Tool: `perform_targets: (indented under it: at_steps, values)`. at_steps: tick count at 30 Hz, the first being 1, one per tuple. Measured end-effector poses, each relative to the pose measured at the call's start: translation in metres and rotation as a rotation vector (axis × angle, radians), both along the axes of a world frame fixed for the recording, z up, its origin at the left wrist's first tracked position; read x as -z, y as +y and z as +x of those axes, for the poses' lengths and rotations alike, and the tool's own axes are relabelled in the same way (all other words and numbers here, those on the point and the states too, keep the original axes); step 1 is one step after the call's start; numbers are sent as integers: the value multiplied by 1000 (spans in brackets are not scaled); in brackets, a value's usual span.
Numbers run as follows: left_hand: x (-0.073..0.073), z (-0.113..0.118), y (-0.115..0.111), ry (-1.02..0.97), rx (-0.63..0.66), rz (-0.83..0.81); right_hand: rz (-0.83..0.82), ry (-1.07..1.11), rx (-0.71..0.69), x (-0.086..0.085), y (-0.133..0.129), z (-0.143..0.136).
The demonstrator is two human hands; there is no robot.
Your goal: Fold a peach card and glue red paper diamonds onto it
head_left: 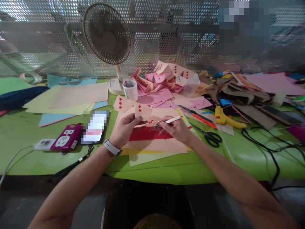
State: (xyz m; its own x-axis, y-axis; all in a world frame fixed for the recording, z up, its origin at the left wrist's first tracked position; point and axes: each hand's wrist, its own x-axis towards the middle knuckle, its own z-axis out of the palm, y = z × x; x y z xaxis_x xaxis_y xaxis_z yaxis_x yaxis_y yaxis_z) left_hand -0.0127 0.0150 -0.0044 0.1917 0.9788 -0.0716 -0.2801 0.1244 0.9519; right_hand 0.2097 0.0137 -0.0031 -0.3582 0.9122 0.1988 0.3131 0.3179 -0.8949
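My left hand [125, 127] pinches a folded peach paper [163, 112] with small red diamonds on it, thumb on top. Between the fingers of my right hand [179, 129] is a slim white craft knife [173, 119], its thin metal tip pointing left, close to the paper's lower edge. Beneath both hands lies a red paper strip [140, 134] on a larger peach sheet [157, 146]. A few loose red diamonds show near the left fingertips. Whether the tip touches the paper, I cannot tell.
Black-handled scissors [213, 139], an orange cutter [203, 120] and a yellow glue gun [226, 118] lie to the right. On the left are a phone [95, 127] and a purple power bank [66, 137]. Behind stand a white cup [130, 90], a fan [107, 35] and crumpled paper [164, 76].
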Motion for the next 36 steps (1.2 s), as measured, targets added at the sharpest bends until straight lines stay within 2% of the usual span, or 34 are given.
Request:
perform_targets:
  at_steps: [4,9,15,23,26,31,36]
  values:
    - [-1,-1,0,12,-3,22,123,-74,10,-5,-5,-2]
    - [2,0,0,24,7,-8,112,-72,-49,-10,-13,-4]
    - [3,0,0,41,6,-27,247,-159,-120,-5,-14,-5]
    - [4,0,1,11,4,0,378,-136,-125,2,-13,-4]
    - [3,0,1,7,5,-4,375,-134,-124,2,-13,-4]
    - [1,1,0,-4,14,-16,257,-108,-142,0,-13,-4]
    - [2,1,0,3,11,-21,275,-98,-138,2,-13,-4]
